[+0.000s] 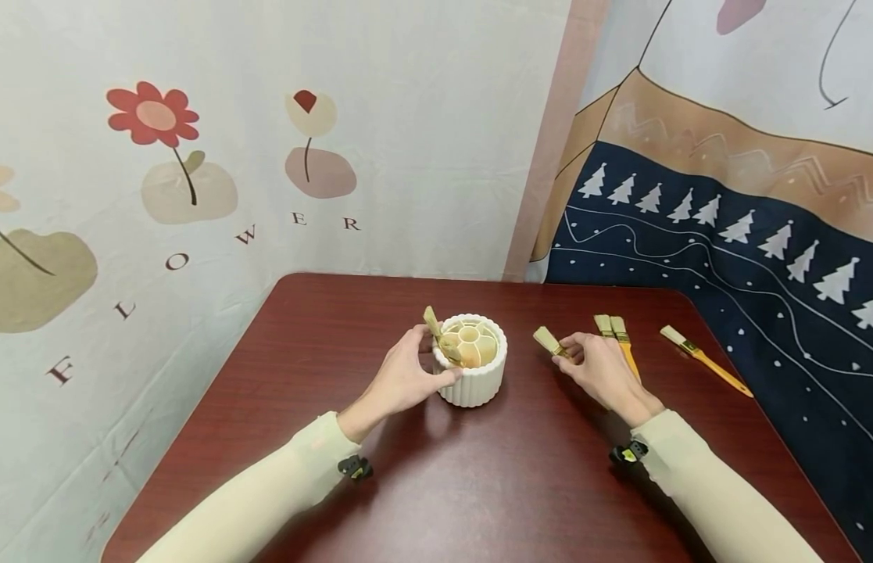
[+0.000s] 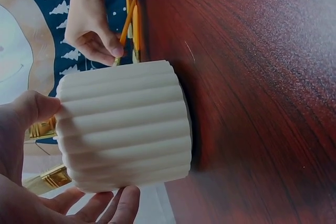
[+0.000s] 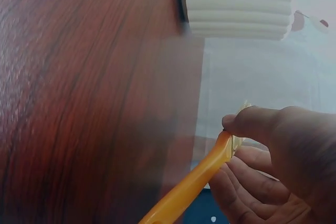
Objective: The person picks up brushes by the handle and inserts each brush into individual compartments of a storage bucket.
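Observation:
My left hand [image 1: 404, 371] holds the side of a white ribbed round holder [image 1: 471, 387], its thumb on the near side and its fingers on the left. The holder stands upright and has petal-shaped compartments round a central ring. Two brushes stand in its left part, bristles up: one brush [image 1: 432, 319] leans at the rim, the other brush [image 1: 450, 348] is just inside. To the right, my right hand [image 1: 605, 375] pinches a paintbrush [image 3: 189, 182] near its ferrule. Its pale bristles point toward the back left in the head view, and its orange handle trails below the hand.
Two paintbrushes [image 1: 622, 336] lie side by side just beyond my right hand. Another paintbrush [image 1: 710, 363] with an orange handle lies farther right, near the edge of the dark red table [image 1: 520, 485]. Printed curtains [image 1: 422, 156] hang behind the table.

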Demonstrator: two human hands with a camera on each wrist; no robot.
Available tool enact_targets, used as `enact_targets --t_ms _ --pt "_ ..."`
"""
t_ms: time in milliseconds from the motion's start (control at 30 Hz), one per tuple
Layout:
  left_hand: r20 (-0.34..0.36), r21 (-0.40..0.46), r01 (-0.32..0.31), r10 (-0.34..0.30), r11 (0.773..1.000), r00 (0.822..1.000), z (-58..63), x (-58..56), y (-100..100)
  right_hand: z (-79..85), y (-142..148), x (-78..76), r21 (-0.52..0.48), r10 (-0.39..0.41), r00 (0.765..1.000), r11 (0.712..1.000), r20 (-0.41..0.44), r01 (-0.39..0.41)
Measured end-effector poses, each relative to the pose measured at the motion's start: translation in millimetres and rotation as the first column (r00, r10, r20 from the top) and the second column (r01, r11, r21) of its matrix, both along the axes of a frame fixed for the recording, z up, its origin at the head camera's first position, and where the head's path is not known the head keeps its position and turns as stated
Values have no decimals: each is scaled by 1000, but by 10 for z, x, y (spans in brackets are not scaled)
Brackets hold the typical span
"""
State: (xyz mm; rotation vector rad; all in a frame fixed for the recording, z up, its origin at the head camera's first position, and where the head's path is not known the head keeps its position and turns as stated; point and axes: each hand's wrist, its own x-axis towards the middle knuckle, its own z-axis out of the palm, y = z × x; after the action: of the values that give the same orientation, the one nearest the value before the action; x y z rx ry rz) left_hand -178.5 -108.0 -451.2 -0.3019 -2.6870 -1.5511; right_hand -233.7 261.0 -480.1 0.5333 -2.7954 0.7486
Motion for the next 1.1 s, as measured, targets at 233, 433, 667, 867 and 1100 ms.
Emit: enact_targets --t_ms 233,433,667,867,1100 --pt "-4 -20 2 -3 1000 1000 0 -18 -8 40 -29 46 -14 21 999 1000 -33 -21" --pt "-7 -14 7 -7 1000 1000 -7 -20 -26 83 -64 97 -36 27 999 999 -31 -28" --pt "-6 -26 10 -10 1000 1000 -12 -11 -29 150 -98 191 -64 27 999 998 -21 -28" --pt "-19 -52 13 -14 999 1000 -3 -22 -23 190 -139 278 -85 28 999 996 -27 -31" --pt "-34 -95 17 -21 995 999 35 -47 -18 231 -208 332 -103 46 996 993 -75 -54"
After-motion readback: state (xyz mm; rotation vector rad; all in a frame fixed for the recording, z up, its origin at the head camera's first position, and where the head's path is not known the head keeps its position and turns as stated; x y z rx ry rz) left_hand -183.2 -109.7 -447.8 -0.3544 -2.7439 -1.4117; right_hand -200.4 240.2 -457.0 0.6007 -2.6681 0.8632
